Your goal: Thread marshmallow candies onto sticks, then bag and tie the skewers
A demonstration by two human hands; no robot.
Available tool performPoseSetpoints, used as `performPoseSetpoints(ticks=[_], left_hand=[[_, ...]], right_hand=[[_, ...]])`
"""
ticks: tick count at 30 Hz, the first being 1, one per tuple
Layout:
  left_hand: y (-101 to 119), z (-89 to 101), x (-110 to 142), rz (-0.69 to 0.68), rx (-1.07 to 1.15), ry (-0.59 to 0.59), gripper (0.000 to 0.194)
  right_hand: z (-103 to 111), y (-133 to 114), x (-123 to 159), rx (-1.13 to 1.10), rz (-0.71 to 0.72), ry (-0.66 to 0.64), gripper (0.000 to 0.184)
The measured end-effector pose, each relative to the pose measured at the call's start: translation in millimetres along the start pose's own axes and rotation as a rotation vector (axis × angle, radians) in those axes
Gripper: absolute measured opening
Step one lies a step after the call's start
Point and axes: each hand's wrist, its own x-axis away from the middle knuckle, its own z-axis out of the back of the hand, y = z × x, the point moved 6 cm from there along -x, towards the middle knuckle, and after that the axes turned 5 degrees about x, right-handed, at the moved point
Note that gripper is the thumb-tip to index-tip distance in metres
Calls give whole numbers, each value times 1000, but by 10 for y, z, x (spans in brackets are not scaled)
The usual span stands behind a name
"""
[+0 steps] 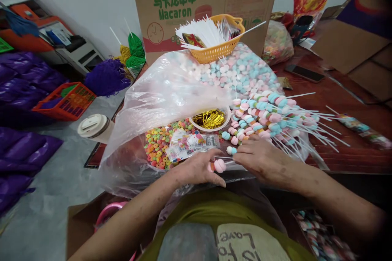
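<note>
My left hand [199, 168] curves its thumb and fingers around pink marshmallow candies [219, 166] at the table's front edge. Thin white sticks [226, 158] run from there toward my right hand [263, 159]. The fingers of my right hand are bent together at a small blue and white marshmallow candy [231, 151]; their tips are partly hidden. Just beyond it lies a pile of candy skewers [266, 118] with their white sticks pointing right. Printed clear wrappers [194, 143] rest on colourful ring candies [156, 142] beside my left hand.
A bowl [227, 120] holds gold twist ties [211, 118]. Behind is a large plastic bag [165, 81] of pastel candies, with a yellow basket [216, 52] of sticks on top. A cardboard box [208, 0] stands at the back, a phone [304, 72] lies right, and a lidded cup [94, 126] stands left.
</note>
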Motion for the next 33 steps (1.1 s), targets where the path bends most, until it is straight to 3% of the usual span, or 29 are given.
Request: performPoseSetpoints(ticks=[4, 7, 9, 11, 14, 19, 23, 27, 33], left_hand=[[84, 63, -63, -21, -8, -63, 89], [52, 222, 32, 86, -204, -128, 103], [-4, 321, 125, 183, -442, -142, 82], [-37, 382, 187, 225, -583, -105, 45], [-66, 356, 211, 199, -449, -103, 22], [-80, 150, 228, 183, 114, -394, 30], [-38, -8, 240, 196, 322, -557, 38], [-34, 13, 181, 227, 281, -468, 41], [-57, 113, 82, 295, 42, -343, 41]], right_hand=[[-120, 56, -20, -12, -39, -45, 22], [-78, 152, 52, -89, -75, -8, 25], [-39, 174, 91, -142, -79, 21, 25], [-31, 171, 99, -164, -86, 29, 24], [3, 145, 69, -80, -66, 73, 24], [288, -11, 64, 328, 139, 221, 20], [417, -150, 66, 422, 246, 264, 23], [289, -180, 12, 265, 200, 254, 20], [2, -129, -103, 45, 71, 175, 20]])
